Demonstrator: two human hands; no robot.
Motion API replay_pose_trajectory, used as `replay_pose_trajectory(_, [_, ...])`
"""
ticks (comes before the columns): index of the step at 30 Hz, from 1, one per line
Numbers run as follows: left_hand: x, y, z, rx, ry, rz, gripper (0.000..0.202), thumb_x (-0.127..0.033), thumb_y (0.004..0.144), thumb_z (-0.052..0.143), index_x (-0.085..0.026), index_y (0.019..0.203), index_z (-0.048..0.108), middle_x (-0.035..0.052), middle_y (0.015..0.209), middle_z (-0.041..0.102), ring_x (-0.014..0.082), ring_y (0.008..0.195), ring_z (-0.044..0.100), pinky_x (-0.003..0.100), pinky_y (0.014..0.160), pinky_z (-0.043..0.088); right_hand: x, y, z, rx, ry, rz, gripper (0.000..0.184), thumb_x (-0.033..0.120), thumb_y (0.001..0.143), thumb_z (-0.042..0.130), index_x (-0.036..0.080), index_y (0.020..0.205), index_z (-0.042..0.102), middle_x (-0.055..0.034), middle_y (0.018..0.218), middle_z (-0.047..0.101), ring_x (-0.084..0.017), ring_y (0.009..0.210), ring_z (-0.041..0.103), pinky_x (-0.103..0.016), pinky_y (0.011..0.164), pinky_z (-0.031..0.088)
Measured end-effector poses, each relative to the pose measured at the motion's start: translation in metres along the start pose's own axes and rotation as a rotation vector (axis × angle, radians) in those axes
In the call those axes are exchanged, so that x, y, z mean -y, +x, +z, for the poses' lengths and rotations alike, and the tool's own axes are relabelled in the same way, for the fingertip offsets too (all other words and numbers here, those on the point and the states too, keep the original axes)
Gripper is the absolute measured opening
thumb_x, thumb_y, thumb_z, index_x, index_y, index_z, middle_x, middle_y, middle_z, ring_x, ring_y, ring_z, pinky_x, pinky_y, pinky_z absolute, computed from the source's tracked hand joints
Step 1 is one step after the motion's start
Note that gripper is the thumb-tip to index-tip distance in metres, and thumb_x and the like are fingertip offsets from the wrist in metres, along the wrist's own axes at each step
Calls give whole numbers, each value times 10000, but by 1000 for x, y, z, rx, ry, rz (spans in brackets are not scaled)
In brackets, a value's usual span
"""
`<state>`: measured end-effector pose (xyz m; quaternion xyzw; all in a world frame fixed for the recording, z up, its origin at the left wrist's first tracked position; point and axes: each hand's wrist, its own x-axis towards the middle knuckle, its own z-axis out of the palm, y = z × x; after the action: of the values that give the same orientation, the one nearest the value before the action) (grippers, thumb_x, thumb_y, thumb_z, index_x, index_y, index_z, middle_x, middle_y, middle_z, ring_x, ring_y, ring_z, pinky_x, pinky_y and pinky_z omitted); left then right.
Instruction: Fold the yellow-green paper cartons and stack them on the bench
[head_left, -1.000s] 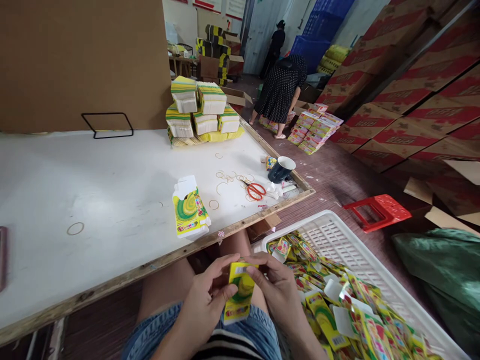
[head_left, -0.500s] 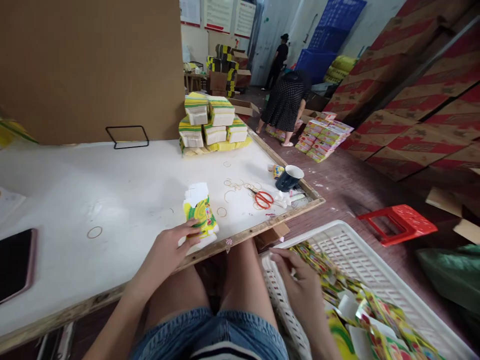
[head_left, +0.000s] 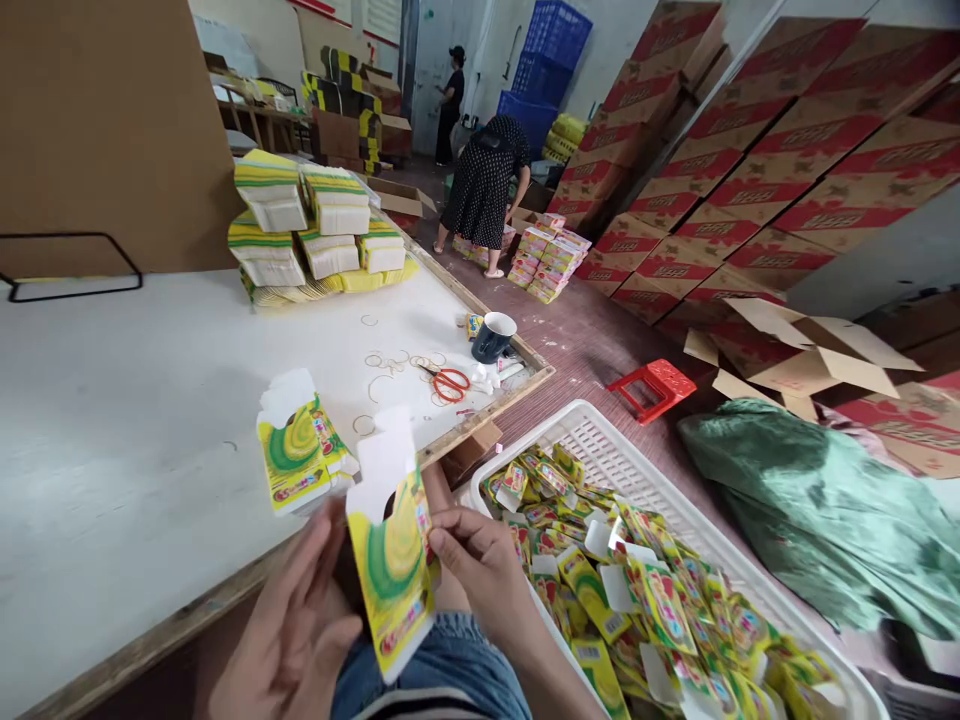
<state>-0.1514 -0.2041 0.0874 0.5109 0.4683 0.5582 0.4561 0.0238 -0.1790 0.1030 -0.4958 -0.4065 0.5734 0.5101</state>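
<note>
My right hand (head_left: pixel 484 570) pinches the right edge of a small yellow-green carton (head_left: pixel 388 580), held upright over my lap with its white end flaps unfolded at the top. Beside the carton's left side is my left hand (head_left: pixel 289 610), fingers stretched out and the palm turned toward it; I cannot tell if it touches. Just beyond that hand, a short stack of matching flat cartons (head_left: pixel 304 455) lies near the table's front edge. To the right, a white plastic basket (head_left: pixel 600 440) holds many similar cartons.
On the white table (head_left: pixel 150 400) are orange-handled scissors (head_left: pixel 450 384), a dark mug (head_left: pixel 493 338), rubber bands and bundled cartons (head_left: pixel 322 230). A red stool (head_left: pixel 652 390) and green sack (head_left: pixel 817 510) sit on the floor. Two people are farther back, near stacked boxes (head_left: pixel 712 230).
My right hand has left the basket's rim and now holds a carton over my lap. My left hand has come off the carton stack. The view has swung right.
</note>
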Motion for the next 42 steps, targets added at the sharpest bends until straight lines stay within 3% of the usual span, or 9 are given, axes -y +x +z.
replay_pose_trajectory(3, [0, 6, 0, 167, -356, -354, 502, -422, 766, 686, -257, 1235, 617, 96, 1269, 644, 336, 1146, 601, 395, 918, 538, -8, -8, 3, 58, 48, 43, 210, 365, 775, 710, 165, 836, 692, -4, 677, 676, -112, 620, 574, -209, 602, 434])
replay_pose_trajectory(6, [-1, 11, 4, 289, -517, -466, 541, -493, 716, 708, -212, 1175, 665, 126, 1172, 697, 360, 1120, 606, 424, 931, 516, -15, -13, 6, 34, 121, 45, 201, 354, 760, 731, 186, 852, 668, 13, 685, 672, -103, 624, 575, -193, 591, 424])
replay_pose_trajectory(19, [17, 6, 16, 113, -352, -552, 466, -350, 716, 743, -162, 1132, 647, 87, 1016, 751, 292, 953, 689, 341, 796, 578, -13, -19, 8, -5, -212, 52, 227, 344, 787, 647, 150, 686, 584, 31, 597, 527, -83, 525, 407, -205, 493, 320])
replay_pose_trajectory(24, [10, 4, 26, -7, -178, -448, 703, -323, 727, 739, -241, 1321, 373, 75, 1091, 717, 230, 975, 687, 304, 817, 568, -18, -17, 1, -120, -422, -83, 97, 269, 824, 606, 181, 824, 566, 63, 582, 420, -92, 510, 362, -217, 485, 292])
replay_pose_trajectory(30, [0, 4, 14, 233, -154, -450, 615, -331, 804, 660, -274, 1338, 361, 85, 1136, 694, 244, 1028, 666, 318, 829, 557, -8, -16, -16, 125, -367, -179, 370, 259, 877, 573, 272, 1242, 515, -60, 1081, 581, -100, 600, 492, -235, 545, 406])
replay_pose_trajectory(34, [-4, 6, 5, 439, -140, -457, 386, -313, 801, 667, -250, 1152, 518, 76, 1110, 702, 253, 1015, 666, 306, 808, 548, 5, -13, -24, 276, -408, -160, 179, 306, 922, 514, 221, 1057, 595, -31, 897, 610, -126, 677, 538, -230, 587, 411])
replay_pose_trajectory(37, [-6, 5, 8, 478, -245, -495, 522, -314, 804, 664, -270, 1262, 419, 79, 1099, 701, 244, 956, 682, 336, 803, 541, 6, -9, -25, 277, -498, -206, 214, 313, 938, 487, 189, 835, 629, -17, 746, 598, -139, 688, 547, -241, 619, 408])
replay_pose_trajectory(40, [-7, 4, 12, 487, -349, -513, 761, -308, 812, 657, -292, 1416, 195, 99, 1151, 676, 247, 975, 674, 380, 845, 522, 0, -7, -24, 184, -444, -229, 193, 333, 925, 511, 192, 922, 643, -46, 823, 620, -166, 769, 578, -260, 670, 441])
replay_pose_trajectory(42, [-5, 6, 12, 528, -319, -513, 701, -290, 817, 652, -271, 1399, 263, 108, 1177, 662, 250, 995, 665, 380, 856, 517, -4, -5, -26, 154, -392, -223, 228, 347, 921, 515, 206, 1058, 631, -66, 898, 634, -182, 826, 592, -277, 704, 466])
